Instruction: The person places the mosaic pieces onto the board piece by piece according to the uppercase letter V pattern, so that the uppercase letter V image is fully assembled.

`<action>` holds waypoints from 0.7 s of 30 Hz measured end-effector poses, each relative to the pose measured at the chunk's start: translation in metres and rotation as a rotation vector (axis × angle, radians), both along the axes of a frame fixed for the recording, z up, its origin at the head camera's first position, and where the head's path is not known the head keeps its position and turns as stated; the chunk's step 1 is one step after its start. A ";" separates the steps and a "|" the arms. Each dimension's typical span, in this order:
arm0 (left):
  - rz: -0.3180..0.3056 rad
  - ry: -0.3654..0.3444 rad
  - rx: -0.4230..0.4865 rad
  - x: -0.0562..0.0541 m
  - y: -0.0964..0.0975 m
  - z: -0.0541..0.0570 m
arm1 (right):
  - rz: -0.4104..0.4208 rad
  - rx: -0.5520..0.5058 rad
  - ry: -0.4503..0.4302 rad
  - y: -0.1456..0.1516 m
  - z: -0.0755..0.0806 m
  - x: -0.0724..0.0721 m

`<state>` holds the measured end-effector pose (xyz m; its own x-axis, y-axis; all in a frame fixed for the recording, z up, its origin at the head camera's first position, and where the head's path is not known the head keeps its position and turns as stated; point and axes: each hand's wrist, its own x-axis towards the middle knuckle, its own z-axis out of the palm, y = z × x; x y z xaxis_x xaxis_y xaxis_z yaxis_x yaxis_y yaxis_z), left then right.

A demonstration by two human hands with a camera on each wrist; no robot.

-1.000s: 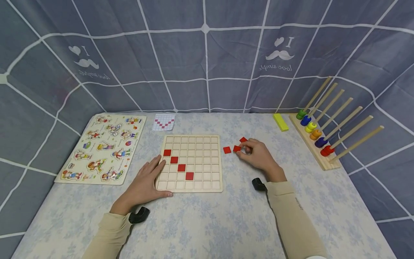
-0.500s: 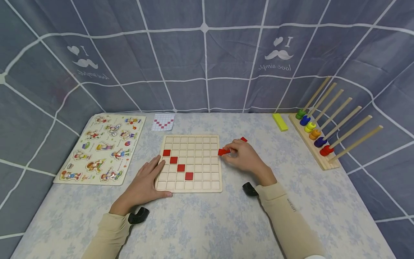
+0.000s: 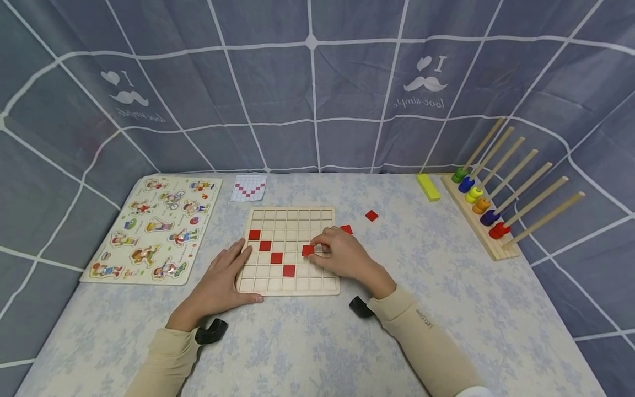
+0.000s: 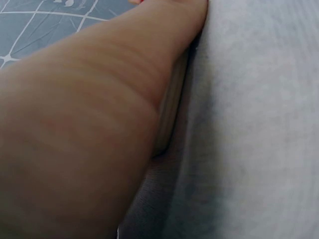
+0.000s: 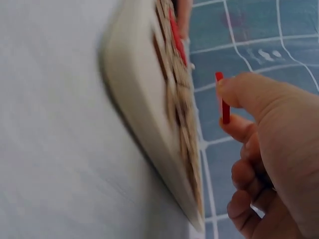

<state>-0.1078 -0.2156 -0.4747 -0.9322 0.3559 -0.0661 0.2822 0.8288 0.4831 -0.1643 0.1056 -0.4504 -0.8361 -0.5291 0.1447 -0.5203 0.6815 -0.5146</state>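
Observation:
A square wooden grid board (image 3: 292, 290) lies flat on the table, with several red tiles (image 3: 276, 257) set in a diagonal from its left side down toward the lower middle. My left hand (image 3: 221, 283) rests along the board's left edge, fingers straight and thumb at the lower corner. Over the right half of the board, my right hand (image 3: 345, 257) pinches a red square tile (image 5: 225, 107) between thumb and forefinger. The right wrist view shows that tile held above the board's surface. Two more red tiles (image 3: 371, 215) lie on the table just right of the board, one partly behind the right hand.
A pattern card (image 3: 248, 188) lies behind the board. At the left is a picture puzzle board (image 3: 154, 229). A yellow block (image 3: 428, 187) and a wooden peg rack (image 3: 501, 251) with coloured beads stand at the right. A grey curtain (image 3: 278, 82) hangs behind the table.
My right hand has picked up a red tile from the table right of the board and carried it left over the grid. The left hand has stayed at the board's edge.

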 end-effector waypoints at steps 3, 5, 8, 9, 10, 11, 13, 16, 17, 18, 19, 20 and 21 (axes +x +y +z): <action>0.000 -0.001 -0.001 0.000 0.000 0.000 | 0.010 0.024 0.015 -0.005 -0.003 0.002; 0.000 -0.003 -0.004 0.000 0.000 0.000 | 0.009 0.037 0.023 -0.008 -0.004 0.003; 0.000 -0.002 -0.007 -0.001 0.000 0.000 | 0.007 0.055 0.019 -0.010 -0.006 0.003; 0.001 -0.001 -0.009 -0.001 0.000 -0.001 | 0.009 0.066 0.016 -0.011 -0.007 0.003; 0.001 -0.001 -0.010 -0.001 0.000 -0.001 | 0.011 0.077 0.011 -0.011 -0.007 0.003; 0.002 -0.001 -0.011 -0.001 -0.001 -0.001 | 0.013 0.085 0.004 -0.012 -0.007 0.003; 0.002 -0.002 -0.011 -0.001 -0.001 -0.001 | 0.021 0.094 -0.002 -0.013 -0.007 0.003; 0.002 -0.003 -0.009 -0.001 -0.001 -0.001 | 0.027 0.095 -0.002 -0.014 -0.008 0.003; 0.002 -0.002 -0.008 -0.001 -0.001 -0.001 | 0.028 0.093 0.001 -0.015 -0.007 0.003; 0.002 -0.002 -0.007 -0.001 -0.001 -0.001 | 0.029 0.093 0.004 -0.015 -0.008 0.003; 0.002 -0.001 -0.006 -0.001 -0.001 -0.002 | 0.028 0.094 0.005 -0.015 -0.008 0.003; 0.001 -0.001 -0.005 -0.001 -0.001 -0.002 | 0.027 0.093 0.004 -0.015 -0.008 0.003; 0.001 -0.001 -0.005 -0.001 -0.001 -0.002 | 0.026 0.094 0.004 -0.015 -0.009 0.003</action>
